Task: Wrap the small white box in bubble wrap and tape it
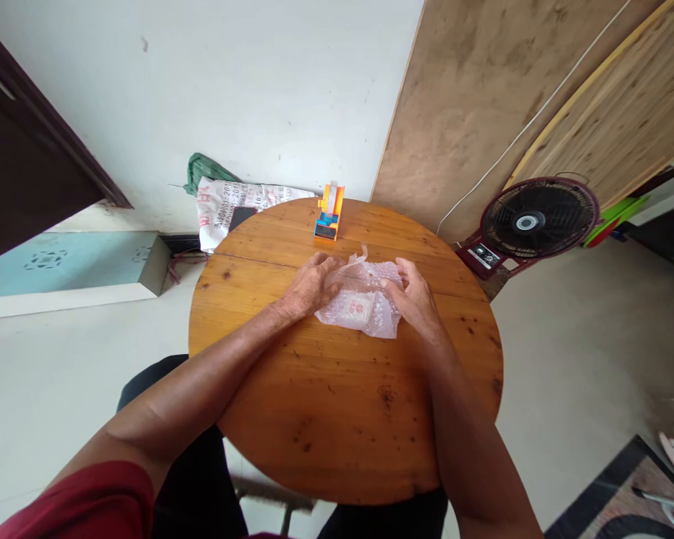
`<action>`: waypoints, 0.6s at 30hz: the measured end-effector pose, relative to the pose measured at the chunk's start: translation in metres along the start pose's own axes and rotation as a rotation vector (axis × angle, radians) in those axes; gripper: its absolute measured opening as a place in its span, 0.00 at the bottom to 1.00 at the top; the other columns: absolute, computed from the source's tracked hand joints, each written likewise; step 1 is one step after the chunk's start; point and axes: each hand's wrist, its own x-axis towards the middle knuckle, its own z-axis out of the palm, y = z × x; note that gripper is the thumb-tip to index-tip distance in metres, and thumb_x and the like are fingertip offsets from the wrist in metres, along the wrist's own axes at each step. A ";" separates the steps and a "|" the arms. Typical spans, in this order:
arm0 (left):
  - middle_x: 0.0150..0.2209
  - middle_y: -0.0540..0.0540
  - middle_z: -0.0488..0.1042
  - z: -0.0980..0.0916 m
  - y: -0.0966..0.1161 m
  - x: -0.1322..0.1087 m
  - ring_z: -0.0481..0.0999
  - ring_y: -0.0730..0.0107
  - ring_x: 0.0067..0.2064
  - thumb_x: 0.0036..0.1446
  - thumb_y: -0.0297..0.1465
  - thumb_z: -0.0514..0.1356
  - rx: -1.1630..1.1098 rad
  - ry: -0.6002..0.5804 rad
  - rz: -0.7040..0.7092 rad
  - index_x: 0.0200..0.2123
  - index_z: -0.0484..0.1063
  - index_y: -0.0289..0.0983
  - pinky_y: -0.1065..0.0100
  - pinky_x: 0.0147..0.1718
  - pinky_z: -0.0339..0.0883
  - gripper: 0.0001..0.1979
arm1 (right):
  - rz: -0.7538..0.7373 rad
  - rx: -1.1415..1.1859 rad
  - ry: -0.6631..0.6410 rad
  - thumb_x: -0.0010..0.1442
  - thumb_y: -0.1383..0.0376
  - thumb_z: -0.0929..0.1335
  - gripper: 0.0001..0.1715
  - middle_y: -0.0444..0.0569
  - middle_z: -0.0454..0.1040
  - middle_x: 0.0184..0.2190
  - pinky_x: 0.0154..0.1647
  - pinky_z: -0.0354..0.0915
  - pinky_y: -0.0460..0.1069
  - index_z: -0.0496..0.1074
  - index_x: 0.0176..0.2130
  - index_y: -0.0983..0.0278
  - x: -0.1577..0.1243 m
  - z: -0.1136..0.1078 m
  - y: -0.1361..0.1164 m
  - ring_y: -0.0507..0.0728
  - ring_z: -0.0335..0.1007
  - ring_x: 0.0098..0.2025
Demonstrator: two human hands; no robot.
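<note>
A sheet of bubble wrap [385, 320] lies on the round wooden table, partly folded and with a loose edge standing up at the back. Through its front part shows a small whitish box-like item [359, 308] with a red mark; its exact kind is hard to make out. My left hand [313, 286] grips the wrap's left edge, fingers bent over it and thumb toward the middle. On the opposite side, my right hand [416, 296] holds the right edge between thumb and fingers. Some of the left fingertips are hidden by the plastic.
An orange tape dispenser [329, 213] with a blue part stands near the far rim of the wooden table [337, 419]. Behind the table are a printed white sack [213, 202] and the wall. A dark red fan [525, 222] stands to the right, a pale blue box [90, 262] to the left.
</note>
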 end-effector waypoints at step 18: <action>0.54 0.37 0.75 -0.003 -0.002 0.005 0.74 0.52 0.56 0.53 0.24 0.56 -0.121 -0.012 -0.068 0.53 0.73 0.33 0.55 0.59 0.65 0.23 | 0.001 0.175 0.152 0.58 0.57 0.62 0.14 0.41 0.60 0.22 0.30 0.54 0.46 0.65 0.27 0.62 -0.004 0.002 -0.011 0.52 0.56 0.27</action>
